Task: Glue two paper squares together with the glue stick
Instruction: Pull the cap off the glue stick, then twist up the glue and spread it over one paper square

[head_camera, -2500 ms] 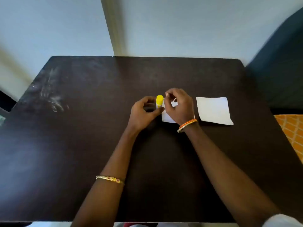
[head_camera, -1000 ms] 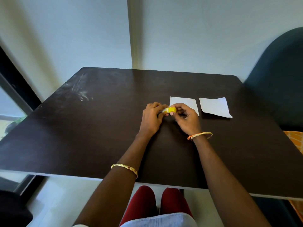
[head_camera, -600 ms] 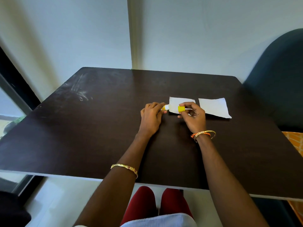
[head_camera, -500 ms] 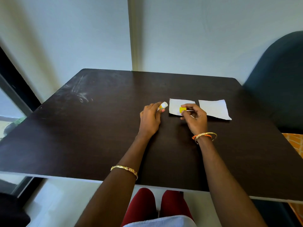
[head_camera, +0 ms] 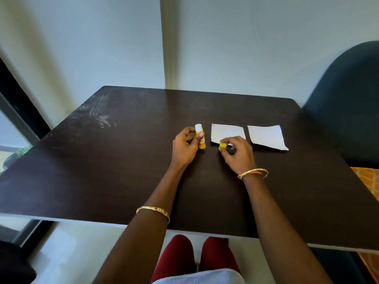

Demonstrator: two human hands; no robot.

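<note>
Fingers of left hand grip uncapped glue stick upright on bench, right hand pinches yellow cap at near paper square, second square beside; risk: unpinned paper skids under glue

I take this for a plain room in a home: a dark table at centre against bare pale walls, a dark chair at right, an orange patterned cushion at the right edge.
</note>
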